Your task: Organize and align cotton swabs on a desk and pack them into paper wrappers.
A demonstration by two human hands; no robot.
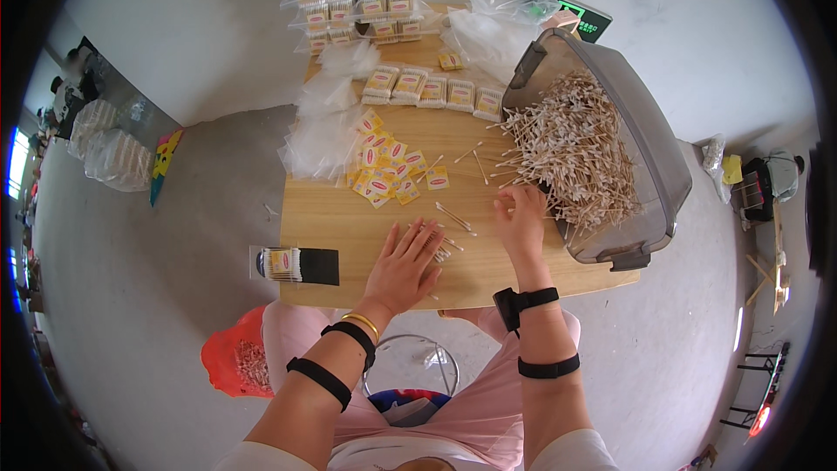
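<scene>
Resting open and flat over cotton swabs (443, 254) near the front edge of the desk (506, 277), my left hand (405, 263) covers what I judge light, stiff, snappable sticks, best pinched mid-stem; my right hand (522, 220) curls beside the bin (656, 135), grip unclear.

Swabs (580, 153) in bin (652, 135), cards (384, 164) to left
</scene>
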